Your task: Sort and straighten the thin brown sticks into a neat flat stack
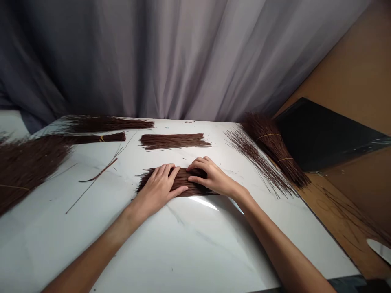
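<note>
A flat bundle of thin dark brown sticks (187,180) lies across the middle of the white table (189,248). My left hand (160,187) rests palm down on the bundle's left half, fingers stretched out and close together. My right hand (210,177) sits on the bundle's right end, fingers curled over the sticks and thumb pressed against their near side. Both forearms reach in from the bottom edge.
A second neat stick bundle (174,141) lies farther back. Tied bundles and loose heaps sit at the left (24,162) and back left (104,123). A tied, fanned bundle (271,148) lies at the right edge. Stray sticks (99,174) are scattered left. A grey curtain hangs behind.
</note>
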A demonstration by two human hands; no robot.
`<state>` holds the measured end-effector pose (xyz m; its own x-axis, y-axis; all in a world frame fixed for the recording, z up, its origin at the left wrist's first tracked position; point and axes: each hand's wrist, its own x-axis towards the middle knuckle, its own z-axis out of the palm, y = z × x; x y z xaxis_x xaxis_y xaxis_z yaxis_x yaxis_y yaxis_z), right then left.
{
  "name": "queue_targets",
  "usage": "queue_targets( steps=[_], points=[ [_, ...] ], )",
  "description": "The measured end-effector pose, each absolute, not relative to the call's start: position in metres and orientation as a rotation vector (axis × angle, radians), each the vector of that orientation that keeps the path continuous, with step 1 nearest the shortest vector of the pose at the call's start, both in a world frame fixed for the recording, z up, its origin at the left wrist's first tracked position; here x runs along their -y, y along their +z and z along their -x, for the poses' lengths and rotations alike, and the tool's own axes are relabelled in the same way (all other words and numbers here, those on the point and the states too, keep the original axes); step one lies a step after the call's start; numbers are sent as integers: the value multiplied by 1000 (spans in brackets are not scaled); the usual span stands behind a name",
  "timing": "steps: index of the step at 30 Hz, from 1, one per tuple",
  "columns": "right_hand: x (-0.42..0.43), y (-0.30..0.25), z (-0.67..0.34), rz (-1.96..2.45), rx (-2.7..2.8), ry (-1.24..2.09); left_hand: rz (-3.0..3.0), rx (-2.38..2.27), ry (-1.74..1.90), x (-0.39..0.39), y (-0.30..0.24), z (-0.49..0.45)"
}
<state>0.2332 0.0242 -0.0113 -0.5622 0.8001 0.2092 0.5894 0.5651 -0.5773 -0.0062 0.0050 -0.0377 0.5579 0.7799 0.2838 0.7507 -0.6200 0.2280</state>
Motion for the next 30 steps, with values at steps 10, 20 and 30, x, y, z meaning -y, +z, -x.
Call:
queue_targets(
  steps=[10, 20, 30],
  points=[
    [-23, -14, -226, 1100, 2429, 474, -2633, -1346, 453, 2, -31, 8],
    [-18, -8, -225, 1069, 2406, 612, -2455, -1188, 407, -2, -25, 25],
    [-12, -8, -217, 1114, 2465, 491, -2319, -1203, 516, -8, -16, 24]
  ],
)
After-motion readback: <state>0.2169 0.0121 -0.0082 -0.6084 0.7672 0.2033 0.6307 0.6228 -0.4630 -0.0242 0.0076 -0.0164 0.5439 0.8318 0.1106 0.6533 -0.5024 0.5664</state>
